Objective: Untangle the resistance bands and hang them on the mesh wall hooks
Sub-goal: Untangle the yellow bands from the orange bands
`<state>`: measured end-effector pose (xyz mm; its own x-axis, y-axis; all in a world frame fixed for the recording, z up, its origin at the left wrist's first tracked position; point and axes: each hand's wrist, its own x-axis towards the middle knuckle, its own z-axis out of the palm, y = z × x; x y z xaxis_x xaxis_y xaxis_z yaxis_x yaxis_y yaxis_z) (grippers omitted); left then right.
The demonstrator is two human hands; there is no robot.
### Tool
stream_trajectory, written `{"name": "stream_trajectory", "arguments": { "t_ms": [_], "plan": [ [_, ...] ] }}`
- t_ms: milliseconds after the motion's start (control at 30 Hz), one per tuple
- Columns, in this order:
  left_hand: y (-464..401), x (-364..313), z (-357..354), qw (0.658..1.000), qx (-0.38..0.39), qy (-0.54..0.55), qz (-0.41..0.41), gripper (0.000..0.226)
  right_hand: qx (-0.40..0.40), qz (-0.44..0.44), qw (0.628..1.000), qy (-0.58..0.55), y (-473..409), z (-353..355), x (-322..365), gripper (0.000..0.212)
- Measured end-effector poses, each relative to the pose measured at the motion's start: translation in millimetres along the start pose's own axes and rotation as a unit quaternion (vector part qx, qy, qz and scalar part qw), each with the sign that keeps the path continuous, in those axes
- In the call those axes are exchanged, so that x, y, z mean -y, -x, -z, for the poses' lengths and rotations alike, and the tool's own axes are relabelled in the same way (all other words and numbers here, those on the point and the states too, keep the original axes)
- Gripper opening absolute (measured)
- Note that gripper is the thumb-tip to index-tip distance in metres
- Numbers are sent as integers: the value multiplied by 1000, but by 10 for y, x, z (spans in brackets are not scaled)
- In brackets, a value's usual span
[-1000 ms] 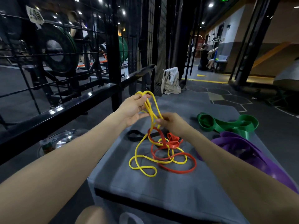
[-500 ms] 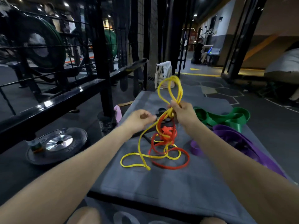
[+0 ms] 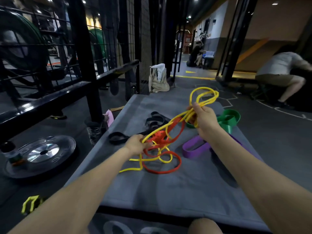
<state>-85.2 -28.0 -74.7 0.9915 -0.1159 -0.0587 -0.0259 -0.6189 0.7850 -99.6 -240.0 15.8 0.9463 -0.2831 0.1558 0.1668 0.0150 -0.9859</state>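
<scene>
Free room and obstacles, taken from the grey box top (image 3: pixel 168 188): its near half is bare under my forearms. Its middle is blocked by the yellow band (image 3: pixel 199 97) knotted through the red band (image 3: pixel 160 171), strung between my left hand (image 3: pixel 136 146) and right hand (image 3: pixel 206 117). The black band (image 3: pixel 118 137) fills its far left; the purple band (image 3: pixel 194 149) and green band (image 3: pixel 228 119) fill its right. The black rail (image 3: pixel 50 98) and mesh wall (image 3: pixel 145 39) close off its left
</scene>
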Motion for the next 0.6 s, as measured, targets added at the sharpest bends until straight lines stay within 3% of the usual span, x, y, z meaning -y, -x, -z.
{"name": "stream_trajectory", "arguments": {
  "t_ms": [167,333,433,600],
  "plan": [
    [105,19,178,993,-17,108,48,22,-66,-16,996,-49,40,160,-249,36],
    [113,68,305,995,-84,36,51,40,-94,-37,991,-87,101,258,-411,37],
    [109,72,179,997,-40,44,38,30,-100,-53,987,-111,147,296,-416,36],
    [15,151,-230,996,-4,-84,12,21,-133,-61,985,-97,196,509,-478,36]
  ]
}}
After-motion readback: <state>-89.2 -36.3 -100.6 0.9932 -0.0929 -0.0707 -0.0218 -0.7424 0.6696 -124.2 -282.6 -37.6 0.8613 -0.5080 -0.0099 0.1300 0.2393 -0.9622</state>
